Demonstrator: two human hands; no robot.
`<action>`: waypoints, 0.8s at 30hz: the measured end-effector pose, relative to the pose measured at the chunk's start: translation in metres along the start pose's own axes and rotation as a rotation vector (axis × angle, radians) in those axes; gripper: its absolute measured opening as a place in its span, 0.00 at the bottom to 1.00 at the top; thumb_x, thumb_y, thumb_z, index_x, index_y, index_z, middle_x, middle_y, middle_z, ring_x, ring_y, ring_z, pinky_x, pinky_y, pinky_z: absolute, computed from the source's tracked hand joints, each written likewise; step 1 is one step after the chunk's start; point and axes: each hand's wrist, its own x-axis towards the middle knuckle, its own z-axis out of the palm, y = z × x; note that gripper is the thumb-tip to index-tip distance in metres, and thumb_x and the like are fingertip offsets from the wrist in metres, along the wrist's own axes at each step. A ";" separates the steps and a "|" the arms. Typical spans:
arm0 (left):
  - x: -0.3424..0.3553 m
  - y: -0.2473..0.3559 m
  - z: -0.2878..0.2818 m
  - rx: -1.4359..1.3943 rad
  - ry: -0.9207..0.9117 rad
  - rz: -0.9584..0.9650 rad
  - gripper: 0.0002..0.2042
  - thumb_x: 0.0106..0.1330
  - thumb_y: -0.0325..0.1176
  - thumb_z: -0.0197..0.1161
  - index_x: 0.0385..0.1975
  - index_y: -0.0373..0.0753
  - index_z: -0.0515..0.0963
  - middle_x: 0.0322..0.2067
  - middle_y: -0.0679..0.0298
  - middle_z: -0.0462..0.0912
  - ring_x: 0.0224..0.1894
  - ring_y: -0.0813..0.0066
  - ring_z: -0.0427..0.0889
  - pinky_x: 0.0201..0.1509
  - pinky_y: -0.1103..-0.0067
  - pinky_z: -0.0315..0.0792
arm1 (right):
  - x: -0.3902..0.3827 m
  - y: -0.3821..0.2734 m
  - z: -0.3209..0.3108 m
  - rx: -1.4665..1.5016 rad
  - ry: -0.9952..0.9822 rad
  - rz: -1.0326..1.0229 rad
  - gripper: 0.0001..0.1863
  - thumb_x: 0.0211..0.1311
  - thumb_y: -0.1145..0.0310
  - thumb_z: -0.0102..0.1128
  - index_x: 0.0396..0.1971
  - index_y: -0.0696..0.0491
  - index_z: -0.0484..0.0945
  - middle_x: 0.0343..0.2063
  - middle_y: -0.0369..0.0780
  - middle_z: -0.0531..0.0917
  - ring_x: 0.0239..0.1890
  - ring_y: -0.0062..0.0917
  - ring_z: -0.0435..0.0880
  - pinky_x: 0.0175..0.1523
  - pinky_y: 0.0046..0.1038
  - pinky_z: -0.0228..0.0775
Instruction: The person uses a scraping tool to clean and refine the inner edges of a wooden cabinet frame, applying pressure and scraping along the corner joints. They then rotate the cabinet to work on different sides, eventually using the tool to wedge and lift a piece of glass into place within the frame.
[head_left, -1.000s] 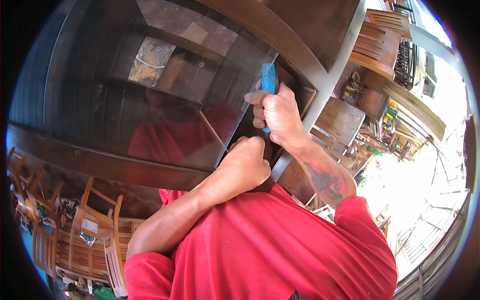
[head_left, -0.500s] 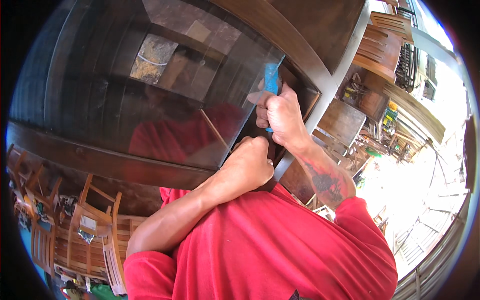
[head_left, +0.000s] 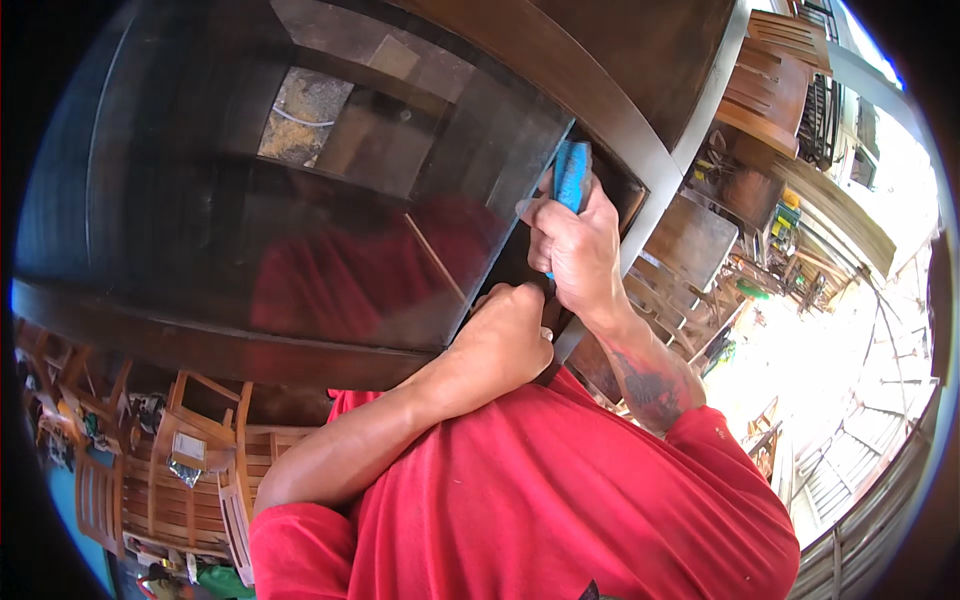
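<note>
A dark wooden cabinet (head_left: 140, 322) with a large glass pane (head_left: 180, 210) fills the upper left, my red shirt reflected in the glass. My right hand (head_left: 575, 245) is closed round a blue-handled tool (head_left: 571, 165) at the pane's right edge, beside a dark recess in the frame. Just below it, my left hand (head_left: 505, 335) is curled at the lower end of that recess; what its fingers hold is hidden. A thin pale strip shows in or behind the glass, left of my hands.
Wooden chairs (head_left: 175, 480) stand crowded at lower left, and more slatted wooden furniture (head_left: 760, 90) is at upper right. A grey-white rail (head_left: 650, 210) runs along the cabinet's right side. Clutter, planks and a bright open area lie beyond it on the right.
Both hands and the blue tool have shifted slightly right, the right hand and tool also a little down in the picture. Both grips look unchanged.
</note>
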 end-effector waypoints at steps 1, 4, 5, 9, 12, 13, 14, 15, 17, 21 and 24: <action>-0.001 -0.001 0.001 -0.006 -0.009 -0.003 0.11 0.58 0.26 0.68 0.35 0.24 0.78 0.30 0.35 0.83 0.40 0.37 0.85 0.46 0.56 0.77 | -0.003 -0.002 0.001 0.013 0.008 -0.034 0.13 0.57 0.81 0.55 0.42 0.54 0.69 0.21 0.34 0.72 0.14 0.13 0.64 0.18 0.21 0.56; 0.000 0.000 -0.002 0.001 0.028 0.036 0.11 0.59 0.26 0.68 0.35 0.24 0.78 0.30 0.36 0.83 0.40 0.37 0.85 0.46 0.56 0.77 | -0.002 -0.001 0.000 0.029 0.026 -0.074 0.12 0.57 0.81 0.56 0.40 0.54 0.69 0.21 0.33 0.72 0.14 0.13 0.65 0.17 0.20 0.58; 0.000 0.000 -0.001 0.007 -0.001 0.023 0.11 0.59 0.26 0.68 0.35 0.24 0.78 0.30 0.35 0.83 0.40 0.37 0.85 0.46 0.56 0.77 | 0.001 0.003 -0.003 0.034 0.018 -0.043 0.12 0.57 0.79 0.59 0.40 0.56 0.69 0.19 0.33 0.71 0.15 0.14 0.66 0.18 0.21 0.57; 0.001 -0.005 0.002 0.037 0.004 0.042 0.11 0.59 0.26 0.68 0.34 0.23 0.77 0.30 0.34 0.82 0.40 0.36 0.84 0.46 0.55 0.76 | 0.008 0.005 -0.003 0.037 -0.035 0.041 0.11 0.57 0.79 0.59 0.39 0.55 0.70 0.19 0.32 0.70 0.15 0.13 0.64 0.19 0.22 0.55; -0.002 -0.005 0.002 -0.026 0.051 0.045 0.11 0.59 0.26 0.67 0.34 0.22 0.77 0.30 0.33 0.82 0.40 0.35 0.84 0.46 0.54 0.76 | 0.003 0.003 0.005 -0.022 -0.030 0.029 0.11 0.57 0.81 0.56 0.39 0.54 0.69 0.21 0.33 0.70 0.15 0.13 0.63 0.18 0.22 0.54; -0.002 -0.004 0.001 -0.027 0.048 0.043 0.11 0.59 0.26 0.67 0.34 0.22 0.77 0.30 0.33 0.82 0.40 0.35 0.84 0.46 0.54 0.76 | 0.001 0.003 0.005 -0.015 -0.046 0.010 0.11 0.57 0.81 0.55 0.39 0.55 0.69 0.21 0.34 0.71 0.15 0.14 0.64 0.18 0.22 0.55; -0.002 -0.003 -0.001 -0.034 0.026 0.037 0.10 0.59 0.25 0.67 0.33 0.23 0.76 0.30 0.33 0.81 0.39 0.35 0.84 0.45 0.55 0.76 | 0.000 0.001 0.005 -0.009 -0.063 -0.010 0.10 0.57 0.81 0.54 0.39 0.56 0.70 0.21 0.34 0.71 0.15 0.14 0.64 0.18 0.22 0.56; -0.002 -0.002 0.000 -0.044 -0.003 0.029 0.10 0.59 0.25 0.67 0.31 0.23 0.76 0.29 0.33 0.81 0.39 0.35 0.84 0.44 0.55 0.76 | 0.000 -0.001 0.004 -0.008 -0.056 -0.002 0.10 0.57 0.81 0.54 0.39 0.56 0.70 0.21 0.34 0.71 0.15 0.14 0.64 0.18 0.22 0.56; -0.001 -0.001 -0.001 -0.043 0.008 0.031 0.10 0.59 0.25 0.67 0.30 0.24 0.75 0.28 0.34 0.81 0.37 0.34 0.84 0.42 0.55 0.76 | 0.005 -0.006 -0.002 0.048 -0.055 0.078 0.09 0.57 0.81 0.53 0.37 0.56 0.71 0.21 0.35 0.73 0.15 0.14 0.65 0.17 0.22 0.57; -0.001 -0.002 0.000 -0.029 0.045 0.053 0.10 0.59 0.24 0.68 0.27 0.25 0.74 0.24 0.35 0.79 0.33 0.34 0.83 0.38 0.56 0.76 | 0.009 -0.004 -0.004 0.066 -0.083 0.043 0.07 0.56 0.81 0.53 0.34 0.55 0.70 0.22 0.36 0.75 0.14 0.14 0.65 0.16 0.23 0.58; -0.002 0.000 -0.002 -0.019 0.041 0.044 0.10 0.59 0.25 0.69 0.28 0.23 0.75 0.24 0.34 0.79 0.33 0.35 0.84 0.39 0.56 0.76 | 0.006 -0.004 -0.001 0.029 -0.116 0.007 0.09 0.56 0.82 0.54 0.36 0.54 0.70 0.23 0.36 0.75 0.14 0.14 0.66 0.17 0.22 0.58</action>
